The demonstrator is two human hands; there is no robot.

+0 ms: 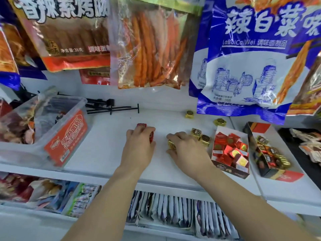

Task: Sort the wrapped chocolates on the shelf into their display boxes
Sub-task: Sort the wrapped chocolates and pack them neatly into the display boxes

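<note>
My left hand (139, 145) lies on the white shelf (107, 150) with its fingers curled round red wrapped chocolates (151, 137); one more red piece (141, 125) shows at the fingertips. My right hand (185, 148) grips a gold wrapped chocolate (172, 144) between thumb and fingers. Two gold chocolates (200, 136) sit just right of that hand. Further back lie two loose gold ones (189, 114) (220, 121). A display box of red chocolates (230, 152) stands to the right, and beside it a box of gold and dark chocolates (268, 153).
A clear plastic tub (43, 129) of snacks stands at the left of the shelf. Black display hooks (111, 106) lie at the back. Large snack bags (251, 54) hang low over the shelf's rear. Packets fill the lower shelf (173, 211). More packets lie at the far right (311, 145).
</note>
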